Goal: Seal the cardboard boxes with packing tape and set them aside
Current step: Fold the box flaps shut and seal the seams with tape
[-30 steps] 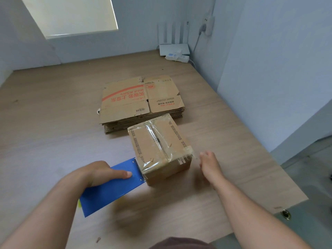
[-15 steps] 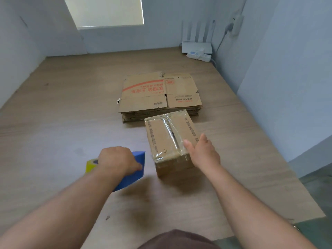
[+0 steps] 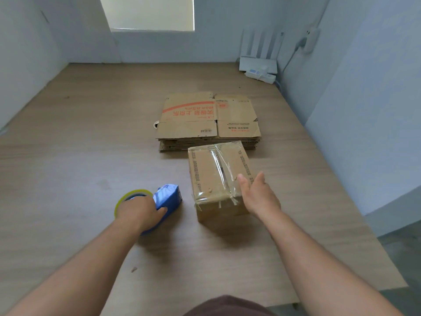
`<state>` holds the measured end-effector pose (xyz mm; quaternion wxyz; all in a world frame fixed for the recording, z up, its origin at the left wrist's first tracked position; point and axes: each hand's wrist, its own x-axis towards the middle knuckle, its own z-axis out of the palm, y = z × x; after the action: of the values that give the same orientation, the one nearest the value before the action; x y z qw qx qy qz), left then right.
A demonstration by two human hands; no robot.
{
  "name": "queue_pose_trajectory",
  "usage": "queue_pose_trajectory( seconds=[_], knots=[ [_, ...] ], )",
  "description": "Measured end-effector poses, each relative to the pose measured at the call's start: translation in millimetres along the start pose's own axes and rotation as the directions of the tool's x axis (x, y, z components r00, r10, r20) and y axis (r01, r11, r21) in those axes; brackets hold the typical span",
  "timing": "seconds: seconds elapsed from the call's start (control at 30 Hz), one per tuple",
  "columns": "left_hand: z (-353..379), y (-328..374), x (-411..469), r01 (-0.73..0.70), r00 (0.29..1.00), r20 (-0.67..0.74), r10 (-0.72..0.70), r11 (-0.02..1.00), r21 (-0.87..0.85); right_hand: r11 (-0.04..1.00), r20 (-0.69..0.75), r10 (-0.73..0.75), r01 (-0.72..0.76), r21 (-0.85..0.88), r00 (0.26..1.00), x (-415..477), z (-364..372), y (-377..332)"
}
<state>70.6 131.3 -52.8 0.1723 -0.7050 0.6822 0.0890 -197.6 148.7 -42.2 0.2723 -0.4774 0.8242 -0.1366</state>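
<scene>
Brown clothing (image 3: 227, 306) is showing at the bottom edge, both bare forearms reaching forward over the wooden surface (image 3: 79, 144).

Left grip (image 3: 141, 212) is curling over the blue tape dispenser (image 3: 168, 197), fingers wrapped around its body and thumb lying along the near side. The yellow-rimmed tape roll (image 3: 126, 198) is sticking out left of the knuckles. The dispenser is sitting low at the surface; can't tell if it's touching.

Right grip (image 3: 258, 198) is spread open and holding nothing, fingers straight, palm facing left. It's sitting at the near right corner of the sealed cardboard box (image 3: 211, 176), thumb over the taped top. Contact isn't clear.

The box is standing closed on the surface, just right of the dispenser. Clear tape is running wrinkled along its centre seam and folding down over the near face.

Just behind it, a stack of flattened cardboard boxes (image 3: 209, 119) is lying flat, red print facing up.

In the far right corner, a white router (image 3: 258, 63) and a power strip (image 3: 260, 75) are sitting against the wall, a cable running up to a wall plug (image 3: 311, 41). A bright window (image 3: 150, 12) is showing in the back wall.
</scene>
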Motion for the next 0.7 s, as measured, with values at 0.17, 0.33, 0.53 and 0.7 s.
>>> queue_pose_trajectory(
  seconds=[0.17, 0.33, 0.53, 0.7],
  knots=[
    [-4.5, 26.0, -25.0, -0.113, 0.951, -0.308, -0.016, 0.910, -0.398, 1.000, 0.033, 0.003, -0.004, 0.006, 0.999, -0.5, -3.8, 1.3],
    [-17.7, 101.5, -49.1, -0.161, 0.980, -0.198, -0.017, 0.513, -0.843, 0.978, -0.036, 0.025, -0.032, -0.204, 0.999, -16.2, -3.3, -17.4],
    [-0.8, 118.0, -32.9, 0.050, 0.986, -0.017, -0.164, 0.393, -0.918, 0.996, -0.041, -0.014, 0.011, -0.090, 0.999, -13.5, 5.5, -2.9],
    [-0.8, 114.3, -34.0, 0.016, 0.986, -0.025, -0.166, 0.242, -0.970, 0.978, -0.092, -0.151, 0.162, 0.131, 0.984, 3.6, -7.4, 23.8]
  ],
)
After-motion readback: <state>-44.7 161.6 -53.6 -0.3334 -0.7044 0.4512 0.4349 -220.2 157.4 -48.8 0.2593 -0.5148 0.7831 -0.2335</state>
